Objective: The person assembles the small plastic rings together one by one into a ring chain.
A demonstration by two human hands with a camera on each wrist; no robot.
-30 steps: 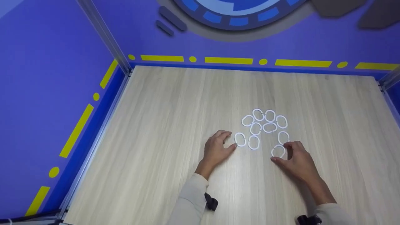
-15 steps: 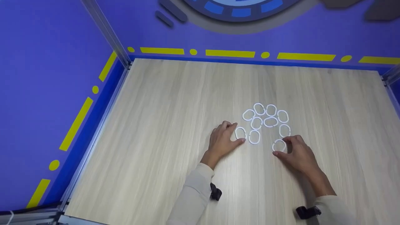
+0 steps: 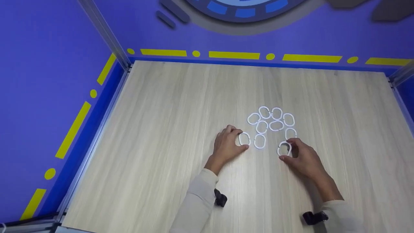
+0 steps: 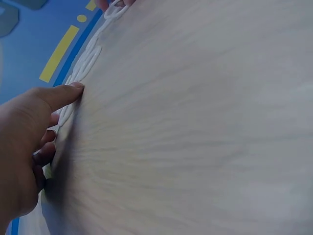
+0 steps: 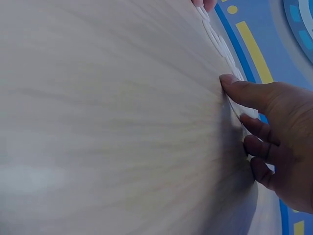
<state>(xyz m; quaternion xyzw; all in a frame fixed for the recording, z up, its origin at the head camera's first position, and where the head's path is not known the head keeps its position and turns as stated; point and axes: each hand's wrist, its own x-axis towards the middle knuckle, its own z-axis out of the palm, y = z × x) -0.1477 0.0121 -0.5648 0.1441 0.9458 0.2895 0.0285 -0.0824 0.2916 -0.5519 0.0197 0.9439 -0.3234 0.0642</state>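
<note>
In the head view my left hand [image 3: 225, 144] pinches a white oval shower curtain ring [image 3: 239, 140], with the index finger at its far end and the thumb at its near end. My right hand [image 3: 304, 159] holds another split ring [image 3: 278, 150] the same way, slightly tilted, at the right of the group. Between and beyond the hands lie several similar rings [image 3: 276, 130], flat and close together in a rough arch. Both wrist views show the rings edge-on; the left hand's thumb [image 4: 68, 93] and the right hand's thumb [image 5: 244, 91] partly cover them.
A wood-grain table [image 3: 161, 129] spreads under everything. Blue panels with yellow marks, such as the back wall [image 3: 233, 38] and the left wall [image 3: 42, 81], border it, with a metal post [image 3: 106, 35] in the corner.
My left hand has moved forward and its fingers have closed from beside the left ring onto its two ends. The right hand's ring is now more tilted. The head view has shifted slightly.
</note>
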